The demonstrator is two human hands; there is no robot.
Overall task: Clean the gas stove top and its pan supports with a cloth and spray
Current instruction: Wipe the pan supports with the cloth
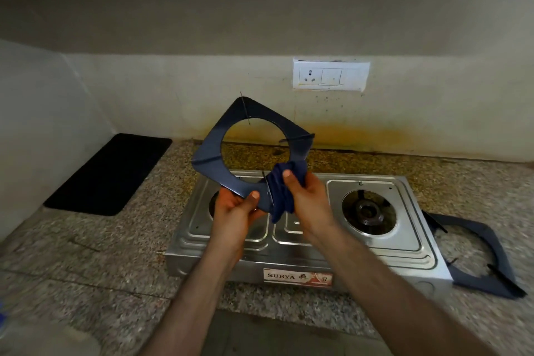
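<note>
Worktop [86, 283] of speckled granite, nearest edge at the bottom of the view, two bare forearms reaching over it. Stove [289, 246]: two-burner, stainless steel, standing on the worktop, brand plate "SURYA" on its front face; right burner [368, 212] bare, without its support. Left hand [235, 206]: grip closed on the lower corner of a dark blue square pan support [208, 153], thumb on top, holding it tilted in the air over the left half of the stove. Right hand [307, 196]: grip closed on a bunched dark blue cloth [281, 193], pressing it against the same lower edge of the raised support, just beside the left thumb. Second pan support [488, 263]: same colour, lying flat on the worktop, touching or just beside the stove's right end. Black mat [111, 173]: flat on the worktop, far left, near the side wall. Back wall [173, 95]: pale, with a yellowish stain band low behind the stove. Switch plate [331, 74]: white, with socket, mounted on the wall above the stove.
</note>
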